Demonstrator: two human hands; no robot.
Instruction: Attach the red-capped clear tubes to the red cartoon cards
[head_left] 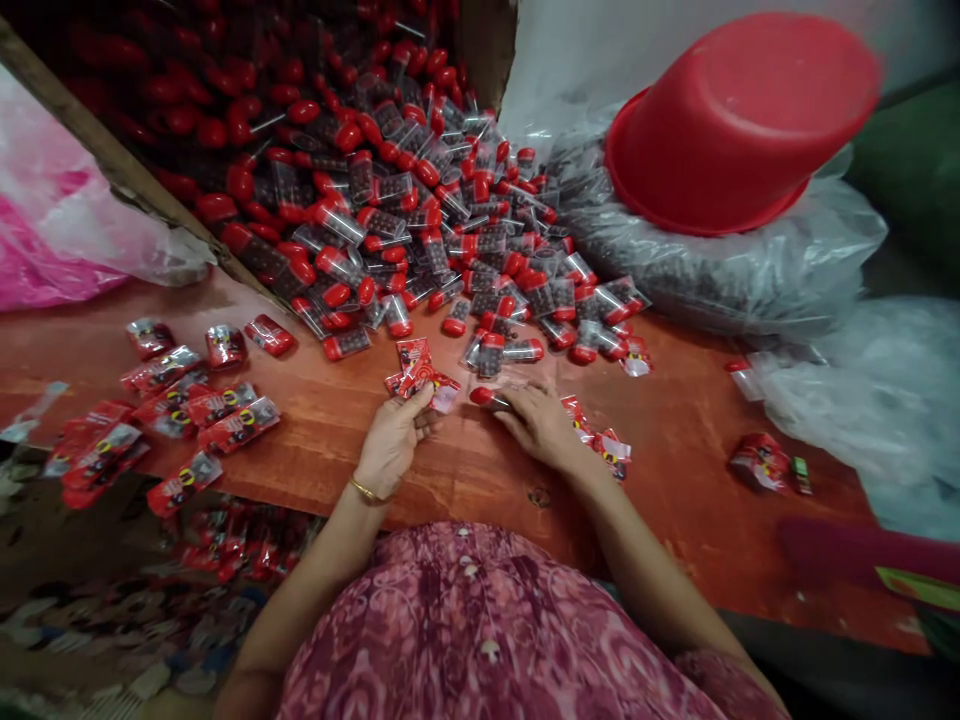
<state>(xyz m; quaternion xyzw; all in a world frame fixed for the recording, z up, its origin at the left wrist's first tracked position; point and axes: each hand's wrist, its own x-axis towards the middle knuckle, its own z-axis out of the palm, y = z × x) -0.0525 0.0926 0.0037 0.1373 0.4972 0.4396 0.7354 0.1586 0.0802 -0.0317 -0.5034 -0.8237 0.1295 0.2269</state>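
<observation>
Left hand pinching red foil sachets above bench middle. Right hand curled over red-capped clear tube, beside heaped tubes.

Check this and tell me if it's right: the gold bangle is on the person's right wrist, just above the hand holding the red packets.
Wrong wrist: the head view shows the gold bangle on the left wrist, not the right, just above the left hand holding the red packets.
</observation>
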